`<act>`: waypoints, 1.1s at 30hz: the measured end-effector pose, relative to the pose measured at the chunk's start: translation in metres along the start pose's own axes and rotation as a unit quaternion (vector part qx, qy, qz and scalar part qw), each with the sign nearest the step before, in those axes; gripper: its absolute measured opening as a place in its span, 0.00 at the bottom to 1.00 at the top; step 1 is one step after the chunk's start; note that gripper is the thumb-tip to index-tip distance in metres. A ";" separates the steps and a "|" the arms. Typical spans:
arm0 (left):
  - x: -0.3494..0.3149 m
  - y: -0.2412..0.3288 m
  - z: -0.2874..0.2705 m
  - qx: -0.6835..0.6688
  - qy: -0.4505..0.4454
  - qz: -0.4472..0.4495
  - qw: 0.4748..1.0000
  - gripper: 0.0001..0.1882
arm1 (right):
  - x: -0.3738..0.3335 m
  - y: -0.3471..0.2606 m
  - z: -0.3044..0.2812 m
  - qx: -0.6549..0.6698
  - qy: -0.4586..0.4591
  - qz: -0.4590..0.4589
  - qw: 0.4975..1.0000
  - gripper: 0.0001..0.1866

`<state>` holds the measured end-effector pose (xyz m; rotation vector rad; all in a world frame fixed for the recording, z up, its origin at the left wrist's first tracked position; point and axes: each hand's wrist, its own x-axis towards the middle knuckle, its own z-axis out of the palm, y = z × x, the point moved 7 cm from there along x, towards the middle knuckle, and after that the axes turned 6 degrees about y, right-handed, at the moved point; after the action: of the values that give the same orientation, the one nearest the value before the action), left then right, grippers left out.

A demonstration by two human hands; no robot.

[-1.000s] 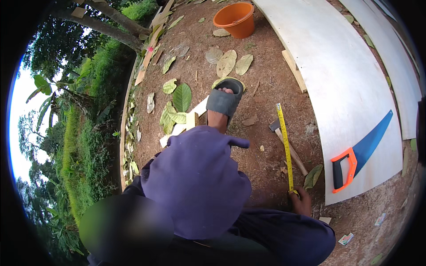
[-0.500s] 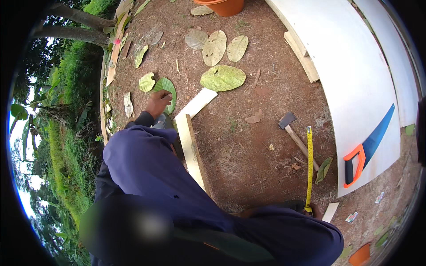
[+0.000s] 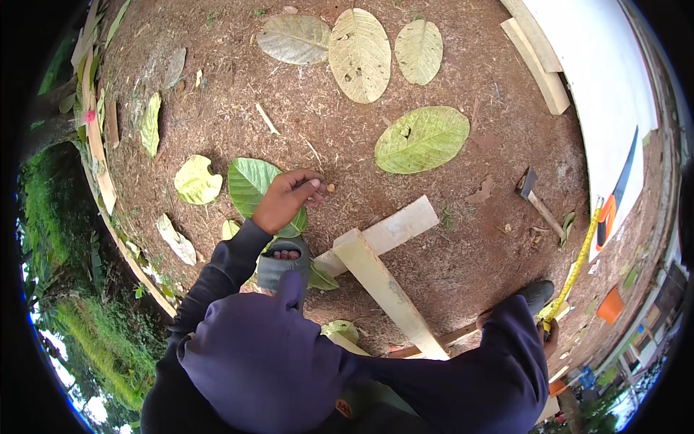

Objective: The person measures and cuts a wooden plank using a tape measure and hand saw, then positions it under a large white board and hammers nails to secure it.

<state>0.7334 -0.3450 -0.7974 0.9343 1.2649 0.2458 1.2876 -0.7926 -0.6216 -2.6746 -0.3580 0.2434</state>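
Observation:
My left hand [image 3: 290, 197] hangs over a large green leaf [image 3: 249, 184], its fingers loosely bent and apart, holding nothing that I can see. At the far right, beside my knee, my right hand [image 3: 551, 340] grips a tape measure; its yellow blade [image 3: 576, 266] sticks out stiffly away from me. My fingers and leg partly hide its case. Between my feet, a pale wooden plank [image 3: 390, 293] rests with its far end on a second, flatter board [image 3: 405, 226]. My left foot wears a dark grey slide sandal [image 3: 282, 273].
A hatchet [image 3: 546, 216] lies on the soil at right. Beyond it, a handsaw [image 3: 607, 219] with orange handle lies on a white sheet [image 3: 600, 65], beside short timber [image 3: 535, 69]. Dry leaves [image 3: 423, 141] dot the ground. Planks [image 3: 101, 163] edge the left side; an orange pot [image 3: 611, 305] stands far right.
The view has shifted and turned, so the ground things appear displaced. My left hand has moved rightward past the green leaf, toward the boards. The tape measure stays in my right hand, blade extended.

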 end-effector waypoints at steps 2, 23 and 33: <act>0.019 0.022 0.003 0.012 -0.056 0.033 0.998 0.15 | -0.043 -0.008 -0.009 -0.046 0.067 -0.007 0.997 0.20; -0.132 -0.012 0.261 0.507 -0.585 0.445 0.451 0.42 | -0.745 0.095 -0.065 -0.114 0.289 0.397 0.864 0.22; -0.130 -0.044 0.267 0.527 -0.492 0.584 0.373 0.31 | -0.368 0.048 -0.130 0.054 0.408 0.244 0.878 0.26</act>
<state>0.9134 -0.5776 -0.7366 2.4753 -0.8670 -0.1510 0.9765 -0.9905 -0.4848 -2.4288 0.5756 -0.6926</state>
